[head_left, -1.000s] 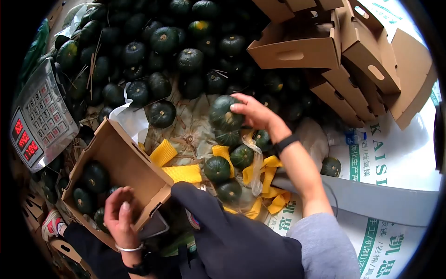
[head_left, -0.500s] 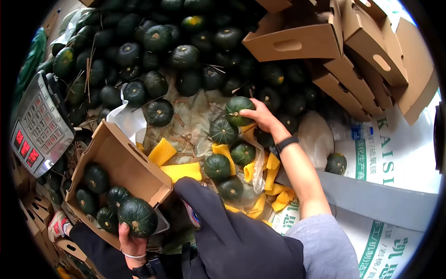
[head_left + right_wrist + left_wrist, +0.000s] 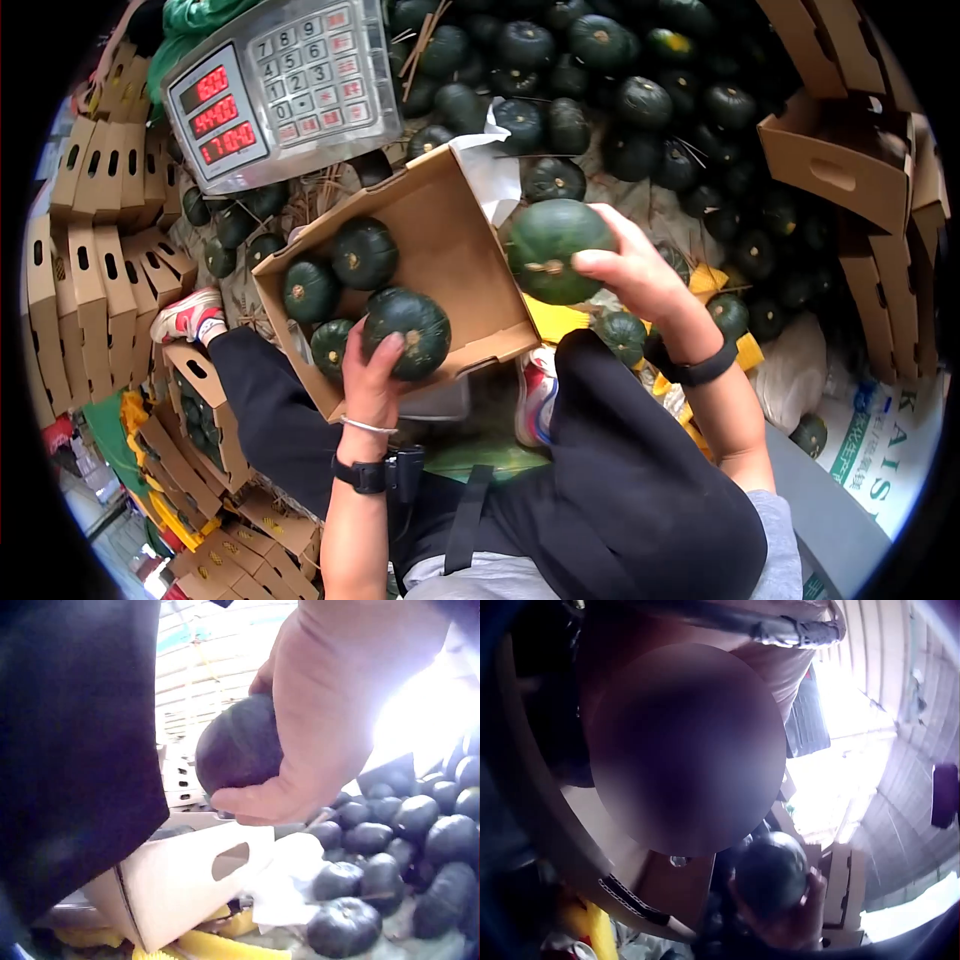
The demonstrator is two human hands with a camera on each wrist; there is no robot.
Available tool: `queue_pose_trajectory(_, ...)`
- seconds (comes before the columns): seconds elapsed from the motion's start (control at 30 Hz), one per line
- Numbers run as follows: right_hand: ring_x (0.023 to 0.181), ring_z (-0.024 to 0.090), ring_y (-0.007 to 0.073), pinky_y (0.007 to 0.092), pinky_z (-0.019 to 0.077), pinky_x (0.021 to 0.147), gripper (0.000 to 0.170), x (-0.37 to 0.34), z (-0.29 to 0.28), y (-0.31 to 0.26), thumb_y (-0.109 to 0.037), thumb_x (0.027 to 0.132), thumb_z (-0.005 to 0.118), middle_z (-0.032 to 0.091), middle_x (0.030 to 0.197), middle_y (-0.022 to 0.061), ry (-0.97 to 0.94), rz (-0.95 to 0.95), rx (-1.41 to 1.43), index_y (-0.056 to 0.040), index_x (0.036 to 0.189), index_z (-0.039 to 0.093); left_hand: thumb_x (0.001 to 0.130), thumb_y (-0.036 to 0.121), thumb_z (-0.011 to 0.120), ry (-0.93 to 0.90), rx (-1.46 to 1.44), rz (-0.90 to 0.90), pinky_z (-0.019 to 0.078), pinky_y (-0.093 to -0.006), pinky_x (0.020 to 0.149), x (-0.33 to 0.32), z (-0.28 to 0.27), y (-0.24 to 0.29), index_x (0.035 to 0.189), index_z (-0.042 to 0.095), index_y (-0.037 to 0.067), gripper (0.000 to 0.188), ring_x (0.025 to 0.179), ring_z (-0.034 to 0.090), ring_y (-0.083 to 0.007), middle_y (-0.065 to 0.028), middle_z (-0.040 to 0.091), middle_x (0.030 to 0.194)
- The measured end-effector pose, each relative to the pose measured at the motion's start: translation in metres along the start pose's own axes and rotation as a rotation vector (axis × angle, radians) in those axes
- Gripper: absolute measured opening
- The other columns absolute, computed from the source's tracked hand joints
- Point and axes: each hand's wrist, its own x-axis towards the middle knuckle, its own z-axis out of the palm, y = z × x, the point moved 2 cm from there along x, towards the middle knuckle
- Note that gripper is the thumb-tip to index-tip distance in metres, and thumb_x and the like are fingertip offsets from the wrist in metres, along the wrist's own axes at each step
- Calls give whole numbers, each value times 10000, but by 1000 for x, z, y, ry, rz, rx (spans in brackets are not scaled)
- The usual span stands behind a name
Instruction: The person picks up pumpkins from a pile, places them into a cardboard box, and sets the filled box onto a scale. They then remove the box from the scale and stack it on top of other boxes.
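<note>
In the head view an open cardboard box (image 3: 455, 230) stands tilted in front of the person, with several dark green squashes in its left part. The left hand (image 3: 372, 385) grips a large squash (image 3: 408, 333) at the box's near side. Just past the box's right edge, the right hand (image 3: 645, 280) holds a green squash (image 3: 560, 250), thumb on its near face. The right wrist view shows that hand (image 3: 322, 727) wrapped round the squash (image 3: 240, 746), above the box (image 3: 187, 877). In the left wrist view a blurred round shape covers much of the picture.
A scale (image 3: 285, 90) with red digits stands behind the box. Many squashes (image 3: 640, 100) are heaped at the back and right. Cardboard boxes are stacked at the left (image 3: 90, 290) and right (image 3: 840, 165). Yellow foam netting (image 3: 555, 320) lies beside the box's right edge.
The head view has swung to the left. The right hand has lifted a squash from the ground pile and brought it beside the box. The left hand, empty at first, took hold of a squash and keeps it.
</note>
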Motion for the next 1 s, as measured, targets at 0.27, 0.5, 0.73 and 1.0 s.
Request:
queue_pose_trajectory(0.27, 1287, 448, 370, 489, 378, 1059, 471, 87, 97, 42, -154, 827, 553, 489, 1376, 173, -154, -936, -1601, 14, 1267, 569, 721, 37, 705, -274, 1346, 899, 316, -496, 1116, 11, 50, -25, 1295, 569, 137, 598, 1304, 372, -422, -162, 441, 1411)
queue_pose_trajectory(0.5, 1126, 591, 343, 411, 496, 941, 312, 45, 63, 0, 53, 787, 606, 639, 1148, 144, 25, -758, -1179, -27, 1087, 634, 737, 6, 679, -181, 1212, 865, 429, -471, 997, 8, 36, -36, 893, 638, 87, 180, 1185, 477, -403, -140, 538, 1164)
queue_pose_trajectory(0.73, 1023, 609, 348, 421, 488, 912, 278, -29, -46, 59, -116, 821, 642, 647, 1063, 165, 442, -211, -1219, -32, 1086, 636, 799, 11, 656, -75, 973, 707, 457, -406, 955, 2, 7, -2, 952, 657, 56, 160, 1108, 563, -331, -132, 599, 1138)
queue_pose_trajectory(1.0, 1246, 438, 510, 565, 387, 1047, 875, 115, -44, 77, -177, 713, 797, 361, 1383, 361, 339, 39, -1471, -189, 1457, 337, 790, -16, 621, 38, 979, 626, 477, -402, 920, -26, -21, 5, 938, 661, 33, 162, 1054, 587, -327, -150, 606, 1109)
